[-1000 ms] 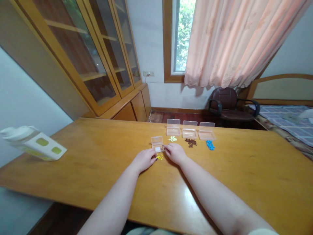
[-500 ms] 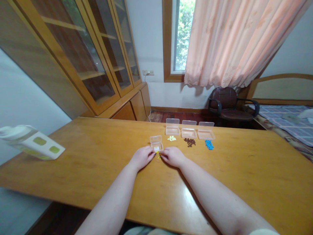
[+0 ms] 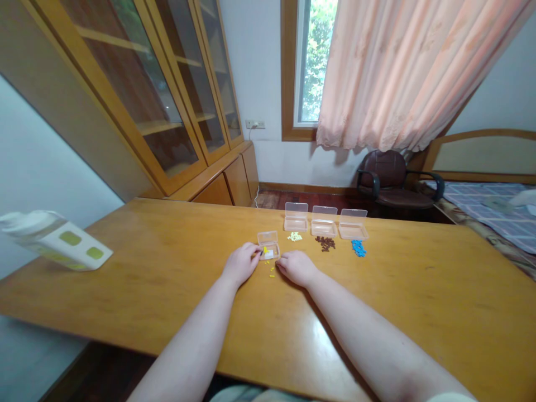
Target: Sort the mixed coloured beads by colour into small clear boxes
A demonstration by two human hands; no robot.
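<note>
Tabletop point(image 3: 125, 290) of glossy yellow-brown wood, bearing every item below.

One white container point(image 3: 58, 241) with two green patches, lying tilted at the left edge of the tabletop, unchanged from half a second ago.

Person's left hand point(image 3: 242, 263): palm down, fingers curled, fingertips at the near left corner of the small box. Half a second ago it lay lower, close against the right hand over the yellow pieces. It has since moved up to the box. Whether it pinches a piece cannot be told.

Person's right hand point(image 3: 296, 267): palm down, fingers curled onto the wood just right of the yellow pieces, almost where it was. Its grip cannot be told.

Three clear boxes point(image 3: 324, 228), lids raised, in a row near the far edge. They have not moved.

One small box point(image 3: 269, 249), lid raised, nearer than the row and left of it. It now shows a yellow bit inside beside a white patch.

One blue pile point(image 3: 359, 248), one brown pile point(image 3: 325, 243) and one pale yellow pile point(image 3: 295, 237), each just before its box.

Few yellow pieces point(image 3: 272, 271), loose between the hands, now uncovered.
</note>
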